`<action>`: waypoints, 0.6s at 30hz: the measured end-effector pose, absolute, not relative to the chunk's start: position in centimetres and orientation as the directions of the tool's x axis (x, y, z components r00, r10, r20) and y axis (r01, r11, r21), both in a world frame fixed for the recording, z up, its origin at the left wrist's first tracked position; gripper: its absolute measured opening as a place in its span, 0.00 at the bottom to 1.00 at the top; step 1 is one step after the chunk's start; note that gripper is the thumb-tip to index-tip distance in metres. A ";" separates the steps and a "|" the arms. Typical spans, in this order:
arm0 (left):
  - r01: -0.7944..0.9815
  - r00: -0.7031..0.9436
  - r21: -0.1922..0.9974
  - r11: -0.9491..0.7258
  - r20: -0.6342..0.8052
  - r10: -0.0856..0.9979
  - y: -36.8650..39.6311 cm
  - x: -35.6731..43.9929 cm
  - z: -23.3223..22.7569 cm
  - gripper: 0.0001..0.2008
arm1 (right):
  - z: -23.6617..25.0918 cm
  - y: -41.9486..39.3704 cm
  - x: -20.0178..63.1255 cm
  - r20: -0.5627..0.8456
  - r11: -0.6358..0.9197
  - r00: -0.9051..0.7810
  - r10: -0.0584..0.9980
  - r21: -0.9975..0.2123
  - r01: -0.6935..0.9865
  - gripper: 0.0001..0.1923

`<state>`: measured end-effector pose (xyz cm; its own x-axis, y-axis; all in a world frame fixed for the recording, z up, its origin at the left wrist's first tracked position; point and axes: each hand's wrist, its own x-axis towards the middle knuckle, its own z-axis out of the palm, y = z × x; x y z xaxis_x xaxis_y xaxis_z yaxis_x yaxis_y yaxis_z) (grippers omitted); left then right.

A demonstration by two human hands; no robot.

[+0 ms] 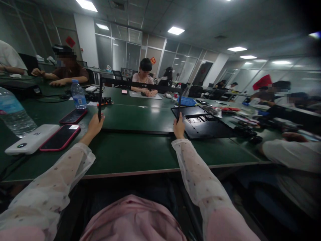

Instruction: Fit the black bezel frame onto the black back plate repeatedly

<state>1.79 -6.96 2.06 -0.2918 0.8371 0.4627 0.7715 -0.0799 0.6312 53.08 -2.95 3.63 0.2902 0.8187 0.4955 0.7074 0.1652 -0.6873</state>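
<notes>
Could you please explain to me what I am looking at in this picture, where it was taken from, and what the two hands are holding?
This is a single view from a camera worn on a person's head, looking forward and down over their own arms in sheer white dotted sleeves. There is no machine here, only two bare hands. The left hand grips the left side of a thin black rectangular frame, and the right hand grips its right side, holding it upright over the dark green table. To the left lie a red-cased phone, a white power bank, a second dark phone and a clear plastic water bottle with a blue cap. To the right lies an open black flat device back panel. Other people sit around the tables.
</notes>
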 end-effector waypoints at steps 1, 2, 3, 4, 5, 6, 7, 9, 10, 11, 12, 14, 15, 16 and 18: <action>0.796 -0.277 0.602 -0.061 0.454 0.847 -6.9 1.6 1.9 0.22 | 3.2 -2.6 53.3 0.489 0.141 0.315 0.813 -0.690 0.710 0.37; 0.819 -0.267 0.572 -0.038 0.439 0.858 -6.8 1.4 1.7 0.22 | 2.8 -2.3 53.6 0.476 0.131 0.312 0.822 -0.691 0.711 0.36; 0.839 -0.263 0.544 -0.010 0.421 0.868 -6.7 1.2 1.5 0.21 | 2.4 -1.9 53.8 0.460 0.126 0.299 0.836 -0.691 0.712 0.35; 0.855 -0.263 0.518 0.019 0.403 0.876 -6.6 1.0 1.3 0.21 | 2.1 -1.6 54.1 0.442 0.119 0.285 0.850 -0.690 0.714 0.34; 0.868 -0.264 0.495 0.042 0.388 0.883 -6.5 0.8 1.1 0.20 | 1.9 -1.3 54.3 0.421 0.109 0.267 0.867 -0.684 0.721 0.32; 0.877 -0.263 0.478 0.058 0.376 0.889 -6.4 0.7 1.0 0.20 | 1.7 -1.0 54.4 0.396 0.097 0.245 0.885 -0.671 0.735 0.30; 0.883 -0.259 0.464 0.066 0.366 0.894 -6.3 0.6 0.9 0.19 | 1.6 -0.9 54.5 0.374 0.086 0.221 0.901 -0.651 0.755 0.28; 0.893 -0.252 0.442 0.084 0.337 0.907 -6.1 0.5 0.8 0.19 | 1.6 -0.8 54.5 0.349 0.062 0.185 0.919 -0.590 0.805 0.27; 0.897 -0.250 0.431 0.097 0.313 0.916 -6.0 0.5 0.8 0.19 | 1.7 -0.9 54.4 0.337 0.041 0.179 0.924 -0.554 0.832 0.26; 0.902 -0.247 0.417 0.111 0.287 0.925 -6.0 0.6 0.9 0.20 | 1.8 -1.0 54.3 0.324 0.012 0.182 0.928 -0.515 0.857 0.26; 0.907 -0.244 0.401 0.125 0.262 0.934 -5.9 0.6 0.9 0.20 | 1.9 -1.2 54.2 0.310 -0.020 0.189 0.932 -0.476 0.879 0.26; 0.916 -0.239 0.375 0.141 0.228 0.944 -5.9 0.8 1.1 0.22 | 2.1 -1.5 53.9 0.274 -0.080 0.205 0.940 -0.407 0.910 0.26; 0.917 -0.238 0.371 0.144 0.223 0.945 -5.9 0.9 1.1 0.22 | 2.1 -1.7 53.8 0.257 -0.100 0.209 0.944 -0.380 0.920 0.26; 0.916 -0.238 0.374 0.142 0.225 0.945 -6.0 1.0 1.2 0.22 | 2.2 -1.8 53.8 0.242 -0.112 0.208 0.948 -0.358 0.927 0.26; 0.909 -0.241 0.396 0.131 0.244 0.939 -6.2 1.2 1.3 0.23 | 2.2 -1.9 53.8 0.214 -0.127 0.204 0.955 -0.327 0.936 0.26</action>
